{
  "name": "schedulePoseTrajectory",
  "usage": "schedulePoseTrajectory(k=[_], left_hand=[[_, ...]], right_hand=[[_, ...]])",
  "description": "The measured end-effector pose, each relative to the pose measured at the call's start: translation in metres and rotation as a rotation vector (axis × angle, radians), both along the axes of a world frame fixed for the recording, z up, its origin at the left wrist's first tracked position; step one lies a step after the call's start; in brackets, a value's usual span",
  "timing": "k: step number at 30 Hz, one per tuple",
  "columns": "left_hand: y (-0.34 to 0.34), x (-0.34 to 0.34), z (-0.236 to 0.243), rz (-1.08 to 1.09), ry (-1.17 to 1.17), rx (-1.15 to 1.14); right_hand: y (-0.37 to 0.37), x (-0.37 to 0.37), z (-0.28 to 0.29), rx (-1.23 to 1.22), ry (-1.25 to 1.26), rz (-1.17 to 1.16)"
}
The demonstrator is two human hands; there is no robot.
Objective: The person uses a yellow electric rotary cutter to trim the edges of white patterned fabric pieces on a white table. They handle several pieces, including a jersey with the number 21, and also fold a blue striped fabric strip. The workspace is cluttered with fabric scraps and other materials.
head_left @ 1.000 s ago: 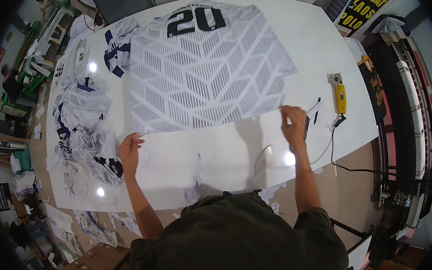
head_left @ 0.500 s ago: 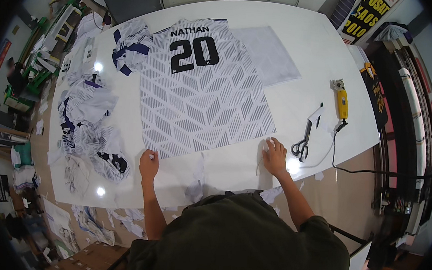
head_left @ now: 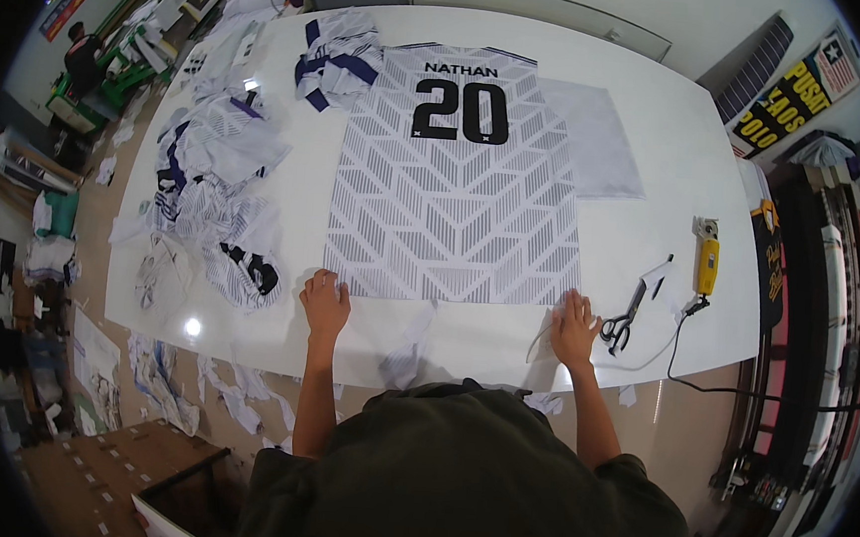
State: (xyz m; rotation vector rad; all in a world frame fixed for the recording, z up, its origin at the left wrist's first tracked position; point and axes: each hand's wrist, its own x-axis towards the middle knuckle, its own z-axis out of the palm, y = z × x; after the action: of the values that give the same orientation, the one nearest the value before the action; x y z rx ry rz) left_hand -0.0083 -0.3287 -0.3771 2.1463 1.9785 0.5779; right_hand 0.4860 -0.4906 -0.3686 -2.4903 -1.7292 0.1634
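A white jersey panel [head_left: 456, 210] with a grey striped chevron pattern and black lettering and digits lies flat on the white table. At its lower left corner rests my left hand [head_left: 326, 306], palm down, fingers apart, with the tips at the cloth's edge. My right hand [head_left: 574, 332] lies at the lower right corner, its fingers spread and touching the edge. Dark-handled scissors [head_left: 630, 314] lie just right of that hand. A pale sheet of cloth or paper [head_left: 603, 146] sits partly under the panel's right side.
Crumpled patterned cloth pieces [head_left: 220, 169] cover the table's left side, with another bunch [head_left: 337, 62] at the panel's upper left. A yellow electric cutter [head_left: 707, 266] stands at the right, its black cord [head_left: 740, 395] running off the table. Scraps [head_left: 232, 394] litter the floor.
The view has turned, so the panel now looks straighter and the table shifted. My left fingers, bunched at the corner before, now lie flatter. My right hand now touches the corner.
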Motion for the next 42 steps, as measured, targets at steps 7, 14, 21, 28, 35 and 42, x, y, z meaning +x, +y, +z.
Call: schedulePoseTrajectory(k=[7, 14, 21, 28, 35, 42], left_hand=[[-0.019, -0.06, -0.01, 0.21, -0.011, 0.162], [-0.008, -0.157, -0.008, 0.481, 0.022, 0.332], [0.018, -0.161, -0.018, 0.449, 0.008, 0.198], [0.051, -0.203, 0.11, 0.352, -0.191, 0.633], [0.093, -0.209, 0.315, 0.124, -0.387, 0.693], [0.104, -0.179, 0.467, -0.117, -0.334, 0.745]], right_hand=[[-0.044, -0.019, 0.013, -0.009, -0.015, 0.219], [-0.078, -0.013, 0.003, 0.051, -0.108, 0.08], [-0.008, -0.069, -0.001, 0.314, 0.053, 0.163], [0.118, -0.19, 0.039, 0.426, 0.412, 0.533], [0.24, -0.365, 0.174, 0.451, 0.891, 0.941], [0.275, -0.464, 0.301, 0.336, 1.223, 1.071]])
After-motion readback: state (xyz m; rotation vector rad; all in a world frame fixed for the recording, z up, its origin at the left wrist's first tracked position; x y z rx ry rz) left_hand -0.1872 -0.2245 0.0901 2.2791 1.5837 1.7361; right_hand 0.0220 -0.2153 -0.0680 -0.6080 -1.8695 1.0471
